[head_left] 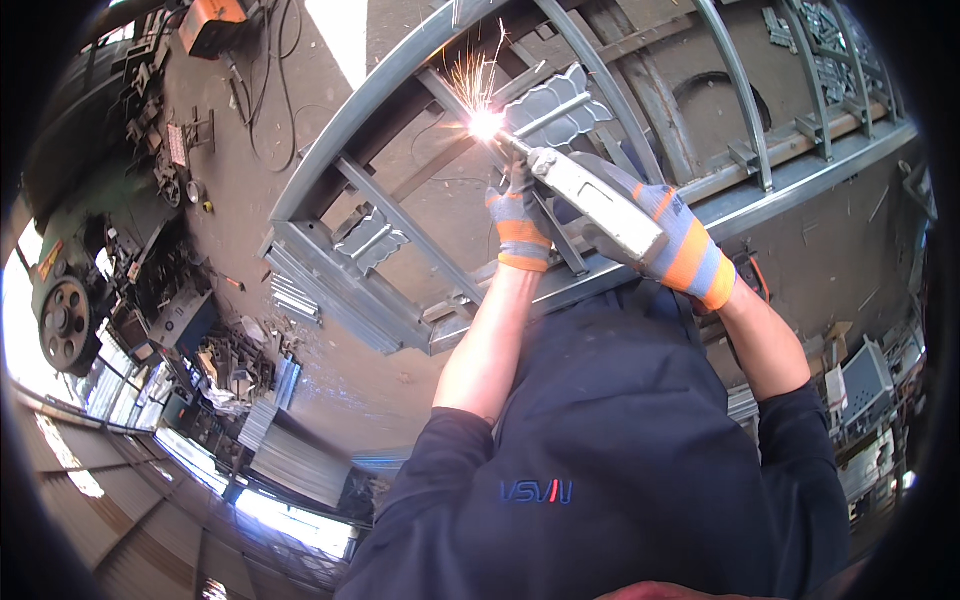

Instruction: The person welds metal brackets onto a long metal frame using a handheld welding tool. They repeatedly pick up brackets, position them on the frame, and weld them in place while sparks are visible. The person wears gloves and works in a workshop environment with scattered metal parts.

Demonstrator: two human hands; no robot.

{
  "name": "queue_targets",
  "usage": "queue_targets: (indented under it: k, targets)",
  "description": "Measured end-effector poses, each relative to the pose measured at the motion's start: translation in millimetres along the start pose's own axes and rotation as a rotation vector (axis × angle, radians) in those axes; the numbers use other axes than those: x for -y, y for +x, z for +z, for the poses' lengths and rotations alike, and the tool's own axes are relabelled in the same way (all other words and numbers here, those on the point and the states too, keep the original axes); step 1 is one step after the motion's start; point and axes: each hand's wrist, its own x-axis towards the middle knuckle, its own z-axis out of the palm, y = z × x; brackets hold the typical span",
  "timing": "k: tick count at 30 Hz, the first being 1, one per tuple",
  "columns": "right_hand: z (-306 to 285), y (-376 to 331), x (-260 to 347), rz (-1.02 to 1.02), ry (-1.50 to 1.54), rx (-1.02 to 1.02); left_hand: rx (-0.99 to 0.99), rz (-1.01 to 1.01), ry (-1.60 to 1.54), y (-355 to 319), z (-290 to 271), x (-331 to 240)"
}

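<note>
Head: two hands (521, 218) (672, 232), one torch (602, 203)

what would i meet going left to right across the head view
Large dark wheel → orange box-shaped machine → gloved left hand → gloved right hand → grey-blue panel

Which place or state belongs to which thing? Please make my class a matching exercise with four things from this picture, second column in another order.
Column one
1. left hand
2. right hand
3. orange box
4. dark wheel

Column two
A. near the picture's top edge
B. gloved, gripping the body of the white tool
C. at the picture's far left
D. gloved, close to the sparks

Right pairs: 1-D, 2-B, 3-A, 4-C
</note>
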Motion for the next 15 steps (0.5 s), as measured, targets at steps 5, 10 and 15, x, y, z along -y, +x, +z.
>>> queue_targets:
  k: [5, 10, 15]
  targets:
    - [-1, -3, 9, 0.106, -0.124, 0.075, -0.03, 0.024, -0.066, -9, 13, -9]
    - [1, -2, 19, 0.138, -0.057, 0.092, -0.006, -0.013, -0.104, -11, 16, -14]
    - [5, -1, 18, 0.064, 0.064, 0.022, -0.051, -0.024, -0.075, -10, 17, -13]
